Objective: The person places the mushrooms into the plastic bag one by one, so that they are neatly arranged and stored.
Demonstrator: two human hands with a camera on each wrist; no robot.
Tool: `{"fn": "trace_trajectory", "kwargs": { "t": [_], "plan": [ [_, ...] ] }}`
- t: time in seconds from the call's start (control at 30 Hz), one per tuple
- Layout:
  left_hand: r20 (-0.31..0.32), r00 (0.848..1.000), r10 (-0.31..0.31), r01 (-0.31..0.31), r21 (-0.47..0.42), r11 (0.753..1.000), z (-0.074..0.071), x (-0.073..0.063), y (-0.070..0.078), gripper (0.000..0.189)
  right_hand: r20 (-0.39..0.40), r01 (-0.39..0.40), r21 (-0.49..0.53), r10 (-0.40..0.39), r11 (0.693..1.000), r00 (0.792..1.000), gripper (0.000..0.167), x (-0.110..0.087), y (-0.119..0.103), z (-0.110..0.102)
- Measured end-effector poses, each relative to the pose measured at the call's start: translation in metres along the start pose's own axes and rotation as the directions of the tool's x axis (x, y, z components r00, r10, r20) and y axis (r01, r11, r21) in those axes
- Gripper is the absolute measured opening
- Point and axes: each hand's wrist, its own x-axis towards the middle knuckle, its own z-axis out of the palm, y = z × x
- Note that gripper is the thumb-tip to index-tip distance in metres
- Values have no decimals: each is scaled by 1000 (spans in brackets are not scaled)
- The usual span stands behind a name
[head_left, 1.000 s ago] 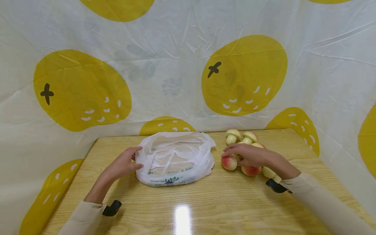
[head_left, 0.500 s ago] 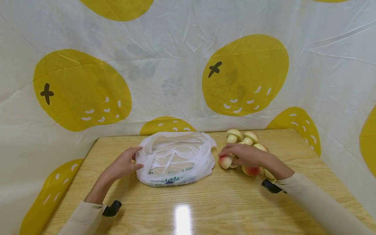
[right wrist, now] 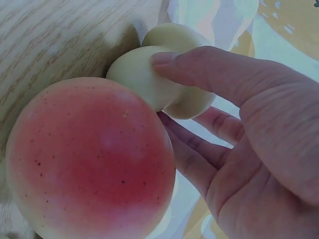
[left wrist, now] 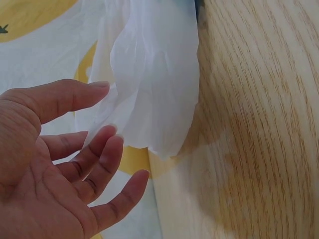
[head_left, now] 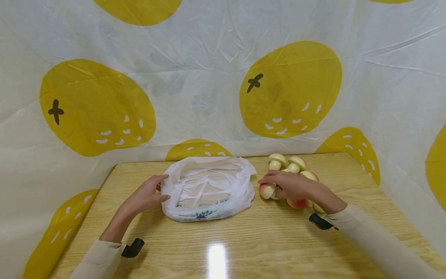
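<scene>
A white plastic bag [head_left: 209, 215] with green print lies with its mouth spread open on the wooden table. My left hand [head_left: 146, 195] is at the bag's left rim, thumb and fingers spread apart and touching the thin plastic [left wrist: 154, 79]. To the right, my right hand [head_left: 294, 185] holds a pale mushroom [head_left: 267, 191] with a red-blushed cap, low over the table. In the right wrist view, the thumb presses its pale stem [right wrist: 132, 74], with the fingers on the other side. A large red, speckled cap [right wrist: 94, 159] fills the foreground there.
Several similar mushrooms lie grouped around and beyond my right hand, among them two upright ones [head_left: 277, 159] at the back and a red-capped one [head_left: 298, 203] under the wrist. A white curtain [head_left: 202, 89] with yellow fruit prints hangs behind the table [head_left: 174, 248].
My right hand has shifted slightly left towards the bag, bringing the mushroom along and tilting it. The left hand and the bag have stayed in place.
</scene>
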Motion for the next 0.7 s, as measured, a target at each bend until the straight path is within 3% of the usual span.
{"fn": "trace_trajectory", "kwargs": {
  "t": [0.7],
  "plan": [
    [2,1000,10,-10,-6,1000,-1,0,-4,72,-13,-33,163,36,986,999,54,2,2,-1]
  ]
}}
